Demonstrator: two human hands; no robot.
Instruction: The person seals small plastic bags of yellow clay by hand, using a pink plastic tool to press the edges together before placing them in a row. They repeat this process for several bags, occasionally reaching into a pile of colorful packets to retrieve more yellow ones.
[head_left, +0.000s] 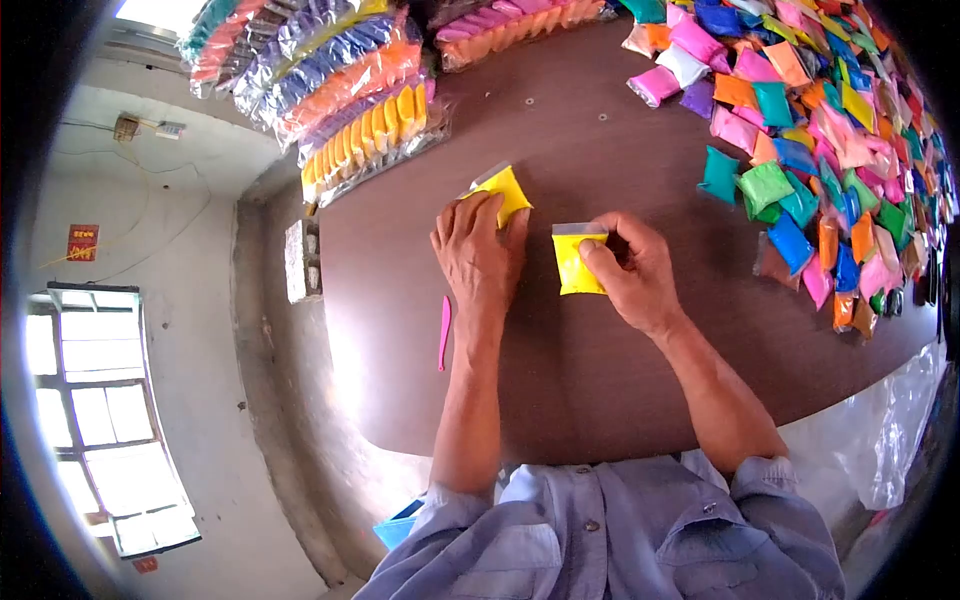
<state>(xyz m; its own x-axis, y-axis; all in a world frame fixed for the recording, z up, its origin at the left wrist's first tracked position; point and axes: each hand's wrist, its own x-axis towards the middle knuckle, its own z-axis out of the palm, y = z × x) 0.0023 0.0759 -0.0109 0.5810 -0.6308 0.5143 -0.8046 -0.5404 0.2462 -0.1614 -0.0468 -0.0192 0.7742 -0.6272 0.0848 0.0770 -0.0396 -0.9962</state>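
Note:
Between the thumb and fingers of my right hand (638, 268) is a small clear-topped plastic packet with bright yellow filling (572, 272), held upright above the table. My left hand (475, 248), seen from the back, is closed over the lower edge of a second yellow packet (506, 190); its fingertips are partly hidden. The two packets are apart. On the dark brown table (560, 380), left of my left wrist, lies a thin pink plastic tool (444, 333).
A big heap of small coloured packets (820, 150) covers the table's right side. Bundled rows of packets in clear bags (370, 130) line the far left edge, with more bundles (520, 30) at the back. A blue container (400, 523) stands below the near edge.

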